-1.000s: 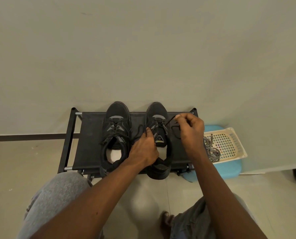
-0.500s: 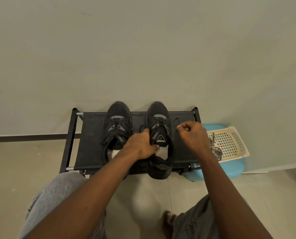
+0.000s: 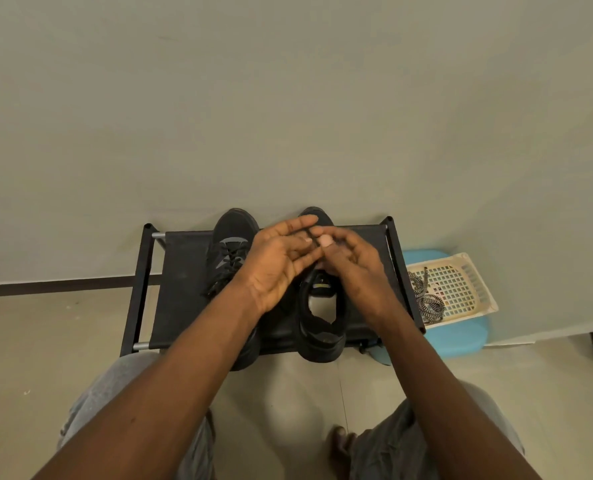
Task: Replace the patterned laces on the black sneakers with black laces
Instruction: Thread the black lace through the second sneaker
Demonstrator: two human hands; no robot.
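Rack [image 3: 184, 271]: sneakers [image 3: 234, 226] toes toward wall; right hand [image 3: 357, 268] pinches black lace [image 3: 309, 233], left hand [image 3: 277, 268] touching, flat.

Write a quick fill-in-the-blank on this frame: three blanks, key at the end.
1. The patterned laces lie in a cream ____.
2. That container rests on a ____ stool.
3. The right hand pinches a black lace over the ____ sneaker.
Missing: basket; blue; right.

Your black sneakers [image 3: 234, 226] sit paired on the rack [image 3: 184, 278], a black lace [image 3: 309, 233] raised above them; patterned laces [image 3: 428, 303] coil beside the rack.
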